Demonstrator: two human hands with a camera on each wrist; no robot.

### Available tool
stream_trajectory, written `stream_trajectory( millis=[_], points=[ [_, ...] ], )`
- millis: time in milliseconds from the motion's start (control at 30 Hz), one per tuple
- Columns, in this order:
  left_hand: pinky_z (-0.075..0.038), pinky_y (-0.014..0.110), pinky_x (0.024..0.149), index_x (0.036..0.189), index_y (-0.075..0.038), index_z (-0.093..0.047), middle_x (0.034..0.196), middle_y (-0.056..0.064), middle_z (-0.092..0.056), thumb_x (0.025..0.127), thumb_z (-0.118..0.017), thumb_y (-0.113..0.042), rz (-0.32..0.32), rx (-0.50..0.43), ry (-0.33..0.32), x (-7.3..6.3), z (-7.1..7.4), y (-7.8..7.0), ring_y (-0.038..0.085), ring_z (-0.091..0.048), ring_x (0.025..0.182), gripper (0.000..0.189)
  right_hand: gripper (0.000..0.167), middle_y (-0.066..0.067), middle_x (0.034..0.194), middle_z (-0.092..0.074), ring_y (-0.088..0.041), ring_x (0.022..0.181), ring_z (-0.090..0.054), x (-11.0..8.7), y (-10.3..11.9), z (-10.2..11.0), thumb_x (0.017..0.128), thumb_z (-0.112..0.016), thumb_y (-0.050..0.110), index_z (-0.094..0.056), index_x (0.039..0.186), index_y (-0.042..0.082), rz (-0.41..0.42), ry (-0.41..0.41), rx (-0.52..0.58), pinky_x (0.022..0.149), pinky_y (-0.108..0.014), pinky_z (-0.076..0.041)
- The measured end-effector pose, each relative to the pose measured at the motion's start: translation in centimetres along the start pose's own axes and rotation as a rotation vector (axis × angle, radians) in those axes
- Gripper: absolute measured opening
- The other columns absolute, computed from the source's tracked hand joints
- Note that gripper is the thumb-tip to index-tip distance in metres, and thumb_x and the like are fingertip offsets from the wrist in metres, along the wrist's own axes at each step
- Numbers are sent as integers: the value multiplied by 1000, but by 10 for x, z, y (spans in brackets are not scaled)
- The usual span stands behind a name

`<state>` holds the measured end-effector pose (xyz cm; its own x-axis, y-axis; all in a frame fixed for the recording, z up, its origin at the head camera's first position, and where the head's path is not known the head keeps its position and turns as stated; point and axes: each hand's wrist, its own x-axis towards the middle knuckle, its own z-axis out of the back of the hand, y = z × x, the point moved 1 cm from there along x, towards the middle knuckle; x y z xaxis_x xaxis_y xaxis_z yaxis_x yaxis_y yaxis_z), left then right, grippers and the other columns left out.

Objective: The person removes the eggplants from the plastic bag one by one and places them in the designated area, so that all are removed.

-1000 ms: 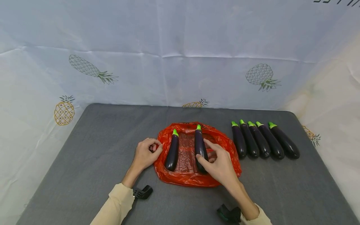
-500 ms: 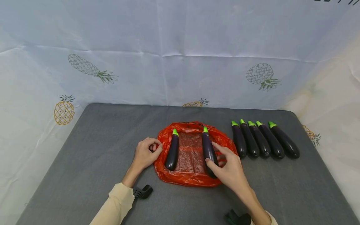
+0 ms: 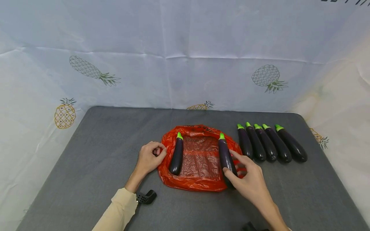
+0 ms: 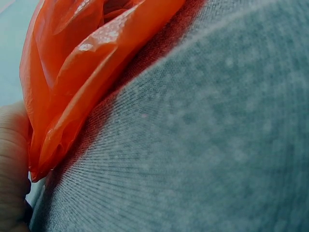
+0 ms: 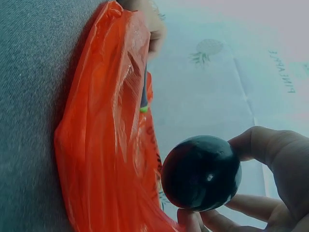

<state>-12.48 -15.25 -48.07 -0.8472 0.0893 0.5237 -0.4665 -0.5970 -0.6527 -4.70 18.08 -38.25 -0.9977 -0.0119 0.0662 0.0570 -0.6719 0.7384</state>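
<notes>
A red plastic bag (image 3: 199, 186) lies spread on the table with its mouth facing up. My left hand (image 3: 150, 156) pinches the bag's left rim between thumb and fingers. Inside, along the left side, rests one dark purple eggplant (image 3: 177, 156) with a green top. My right hand (image 3: 251, 178) grips a second eggplant (image 3: 226, 157) over the bag's right side, thumb on one side and fingers on the other. The right wrist view shows this eggplant's rounded end (image 5: 202, 174) raised beside the bag wall. In the left wrist view, the bag's gathered edge (image 4: 63, 121) meets the hand.
Several more eggplants (image 3: 268, 144) lie in a slanted row on the grey table (image 3: 86, 166), just right of the bag. A white cloth with pineapple prints (image 3: 173, 80) hangs behind the table and at its sides.
My right hand has carried its eggplant rightward and slightly toward me, from near the bag's middle to its right rim. The left hand and the other eggplants have stayed put.
</notes>
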Motion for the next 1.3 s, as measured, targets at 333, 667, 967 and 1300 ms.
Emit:
stream_trajectory(
  millis=[333,667,967,1300],
  points=[
    [-36,22,56,73,-13,-68,59,-4,-49,80,-77,-5,-5,-1,-1,0,0,1,4,-41,58,15,57,-12,116,-71,-11,84,-67,-15,-16,19,84,-82,17,-64,138,12,11,-41,-109,66,-20,-53],
    [-35,21,56,73,-13,-67,59,-3,-49,80,-78,-5,-5,1,4,0,0,0,5,-41,57,15,62,-15,114,-71,-15,84,-68,-30,-39,37,82,-85,18,-62,139,11,-93,8,-210,63,-22,-53],
    [-36,21,56,73,-13,-67,58,-3,-49,81,-77,-5,-13,-3,-2,0,0,1,5,-41,57,15,67,-23,121,-68,-26,90,-69,-36,-56,50,84,-84,24,-57,142,5,-197,167,-259,68,-38,-60],
    [-36,22,57,74,-15,-68,58,-5,-49,82,-77,-5,0,0,5,0,-1,2,4,-41,57,15,81,-36,142,-53,-33,96,-71,-39,-75,62,87,-80,40,-46,150,1,-335,348,-301,74,-44,-61]
  ],
)
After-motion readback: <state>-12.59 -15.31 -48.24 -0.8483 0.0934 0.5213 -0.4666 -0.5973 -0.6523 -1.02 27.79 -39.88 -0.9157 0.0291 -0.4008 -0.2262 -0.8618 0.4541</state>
